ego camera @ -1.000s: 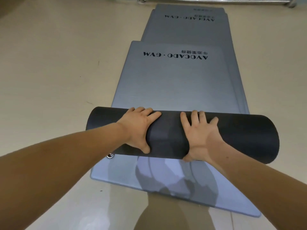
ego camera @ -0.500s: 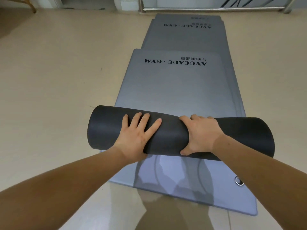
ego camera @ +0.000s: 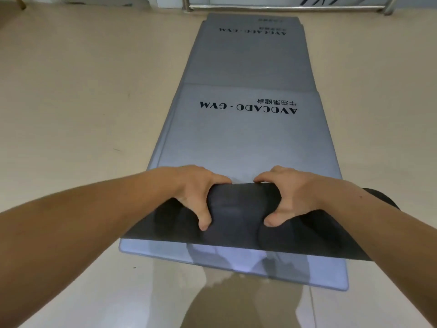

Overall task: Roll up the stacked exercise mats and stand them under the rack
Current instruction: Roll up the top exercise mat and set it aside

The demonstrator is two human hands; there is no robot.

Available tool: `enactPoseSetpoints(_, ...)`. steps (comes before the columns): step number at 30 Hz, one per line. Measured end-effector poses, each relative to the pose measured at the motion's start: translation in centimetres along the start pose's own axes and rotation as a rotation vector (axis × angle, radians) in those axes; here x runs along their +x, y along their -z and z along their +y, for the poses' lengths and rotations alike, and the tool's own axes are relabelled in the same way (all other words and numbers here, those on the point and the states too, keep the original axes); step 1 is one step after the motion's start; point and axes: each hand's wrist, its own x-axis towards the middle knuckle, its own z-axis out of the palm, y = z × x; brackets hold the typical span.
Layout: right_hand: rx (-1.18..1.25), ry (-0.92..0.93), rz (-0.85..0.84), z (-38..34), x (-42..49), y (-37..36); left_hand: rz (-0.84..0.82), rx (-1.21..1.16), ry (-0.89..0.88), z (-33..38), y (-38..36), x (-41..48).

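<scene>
The left grip (ego camera: 198, 192) curls round the dark charcoal roll of foam mat (ego camera: 243, 202), fingers over its far side, thumb on the near face. The right grip (ego camera: 290, 195) pinches it likewise, just beside. The roll's long axis runs left to right across the stack's near end. Its unrolled silver-grey length (ego camera: 248, 143) stretches straight away from both grips, over more flat grey mats (ego camera: 250, 60), toward the steel rack rail (ego camera: 283, 6) at the beige floor's (ego camera: 82, 91) far edge.
</scene>
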Motion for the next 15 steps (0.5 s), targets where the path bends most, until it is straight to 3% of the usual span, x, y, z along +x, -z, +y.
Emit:
enactPoseSetpoints(3,-0.148,-0.045,0.067,-1.3,-0.4,-0.1,-0.102,-0.192,0.046,-0.7,2.4,1.5)
enactPoseSetpoints(6,-0.321,-0.104,0.114,-2.9,0.6,-2.2,-0.035,-0.107,0.079,-0.7,2.5,1.4)
enactPoseSetpoints(9,-0.317,-0.097,0.138,-2.3,1.1,-2.2,0.251,0.001,0.056,-0.6,0.7,-1.2)
enactPoseSetpoints(12,-0.215,-0.087,0.137,-0.9,1.1,-0.8,0.681,0.180,-0.086,-0.6,-4.5,-4.2)
enactPoseSetpoints(13,-0.185,-0.082,0.132,-0.5,1.2,-0.3,0.761,0.262,-0.098,-0.5,-6.4,-4.8)
enactPoseSetpoints(15,-0.120,-0.072,0.116,0.0,1.3,0.4,0.749,0.421,-0.030,-0.6,-9.4,-4.4)
